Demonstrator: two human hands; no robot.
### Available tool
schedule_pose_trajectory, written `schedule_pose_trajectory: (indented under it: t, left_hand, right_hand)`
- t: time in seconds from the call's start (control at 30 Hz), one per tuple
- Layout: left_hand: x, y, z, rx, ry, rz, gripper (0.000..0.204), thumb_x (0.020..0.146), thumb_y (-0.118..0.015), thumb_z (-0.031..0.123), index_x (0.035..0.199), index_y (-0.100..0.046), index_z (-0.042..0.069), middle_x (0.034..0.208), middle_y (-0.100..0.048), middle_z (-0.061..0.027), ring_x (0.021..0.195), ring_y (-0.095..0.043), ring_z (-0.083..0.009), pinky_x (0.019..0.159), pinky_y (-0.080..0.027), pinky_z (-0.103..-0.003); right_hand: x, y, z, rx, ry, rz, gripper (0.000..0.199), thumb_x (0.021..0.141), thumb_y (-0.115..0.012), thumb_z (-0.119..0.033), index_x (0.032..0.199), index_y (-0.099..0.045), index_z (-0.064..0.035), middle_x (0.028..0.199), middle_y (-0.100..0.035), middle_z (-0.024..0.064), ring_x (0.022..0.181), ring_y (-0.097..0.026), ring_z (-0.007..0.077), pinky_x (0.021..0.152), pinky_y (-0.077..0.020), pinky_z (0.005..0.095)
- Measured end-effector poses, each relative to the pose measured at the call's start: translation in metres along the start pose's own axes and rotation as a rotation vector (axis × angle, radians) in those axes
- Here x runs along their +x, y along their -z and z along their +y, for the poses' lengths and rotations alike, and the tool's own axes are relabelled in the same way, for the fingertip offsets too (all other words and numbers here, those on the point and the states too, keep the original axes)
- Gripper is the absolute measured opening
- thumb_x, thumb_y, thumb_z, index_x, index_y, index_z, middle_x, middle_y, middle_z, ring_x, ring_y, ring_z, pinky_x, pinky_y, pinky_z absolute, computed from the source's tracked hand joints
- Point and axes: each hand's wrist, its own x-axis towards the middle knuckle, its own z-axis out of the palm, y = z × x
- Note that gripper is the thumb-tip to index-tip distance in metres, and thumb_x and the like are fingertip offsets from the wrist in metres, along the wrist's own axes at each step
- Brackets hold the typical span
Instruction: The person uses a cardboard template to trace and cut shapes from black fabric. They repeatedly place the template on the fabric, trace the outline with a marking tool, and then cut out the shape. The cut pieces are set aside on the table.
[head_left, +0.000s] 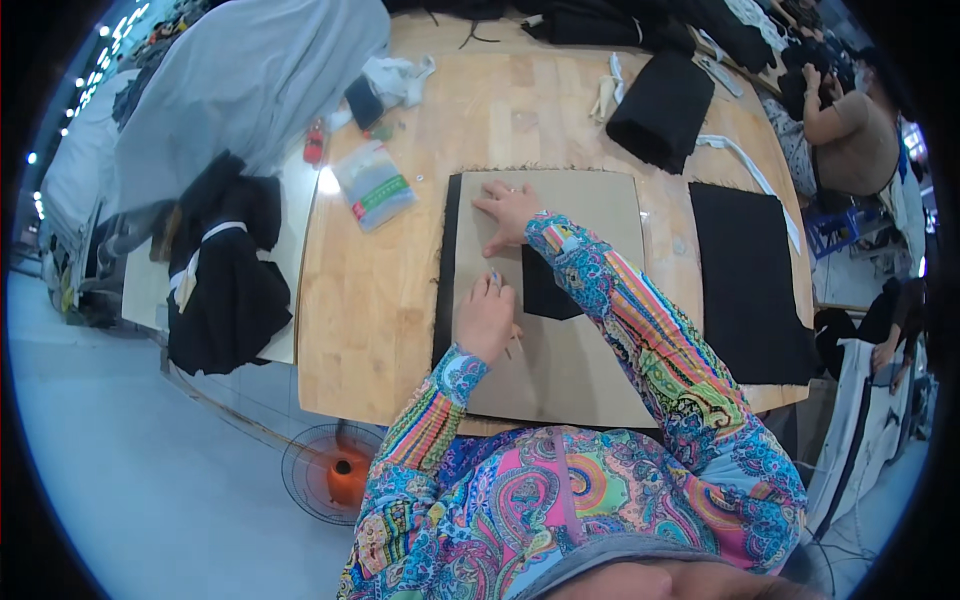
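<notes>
A grey-beige card template (580, 370) lies flat over black fabric (446, 270), whose frayed edges show along its left and top sides. Through a cut-out in the card, a dark pointed patch of the fabric shows, partly covered by my right sleeve. My right hand (510, 212) is spread flat on the card's upper left part, fingers apart. Lower down, by the card's left side, my left hand (485, 322) is closed round a slim pen-like stick (495, 280). Much of that stick is hidden by the fingers.
Right of the card lies another black fabric piece (750, 280); a folded black bundle (660, 110) sits beyond. A plastic bag (374, 186) and small red item (314, 142) lie at left. Black garments (230, 290) hang left. An orange fan (346, 480) stands below; a co-worker (860, 130) sits right.
</notes>
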Motion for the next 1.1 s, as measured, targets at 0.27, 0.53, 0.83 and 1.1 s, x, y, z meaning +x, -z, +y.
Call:
schedule_pose_trajectory:
  t: [0.27, 0.53, 0.83, 1.1]
  left_hand:
    - [-0.003, 0.0, -0.004, 0.026, 0.056, -0.015, 0.05, 0.056, -0.084, 0.028, 0.088, -0.054, 0.003, 0.13, -0.048, -0.023, 0.123, -0.043, -0.0387, 0.097, -0.041, -0.044]
    - [0.005, 0.006, -0.002, 0.045, 0.019, -0.043, 0.049, 0.057, -0.085, 0.025, 0.086, -0.051, 0.003, 0.132, -0.047, -0.0239, 0.123, -0.043, -0.0402, 0.098, -0.04, -0.042]
    - [0.051, 0.027, -0.005, -0.849, 0.177, 0.083, 0.022, 0.091, -0.057, 0.019, 0.104, -0.062, 0.002, 0.096, -0.065, -0.0162, 0.082, -0.067, -0.0238, 0.071, -0.053, -0.031]
    - [0.113, -0.009, 0.049, -1.402, 0.296, 0.027, 0.026, 0.09, -0.059, 0.014, 0.106, -0.06, -0.007, 0.09, -0.064, -0.0128, 0.078, -0.065, -0.0155, 0.073, -0.055, -0.026]
  right_hand:
    - [-0.128, 0.023, 0.061, -0.056, -0.086, 0.055, 0.079, 0.059, -0.081, -0.042, 0.126, -0.053, -0.0112, 0.131, -0.047, 0.0081, 0.129, -0.039, 0.0238, 0.111, -0.0058, 0.0603]
    - [-0.188, -0.005, 0.056, -0.19, -0.232, 0.061, 0.085, 0.053, -0.085, -0.036, 0.126, -0.052, -0.0052, 0.129, -0.048, 0.0024, 0.125, -0.042, 0.019, 0.112, -0.0026, 0.0597]
    - [-0.183, -0.005, 0.056, -0.171, -0.218, 0.011, 0.092, 0.052, -0.085, -0.031, 0.13, -0.047, -0.0013, 0.136, -0.044, 0.0032, 0.122, -0.046, 0.0226, 0.113, -0.0048, 0.0581]
    - [-0.183, -0.001, 0.054, -0.167, -0.225, -0.002, 0.09, 0.053, -0.085, -0.029, 0.131, -0.047, -0.0023, 0.137, -0.044, 0.0034, 0.122, -0.046, 0.0235, 0.113, -0.0065, 0.0581]
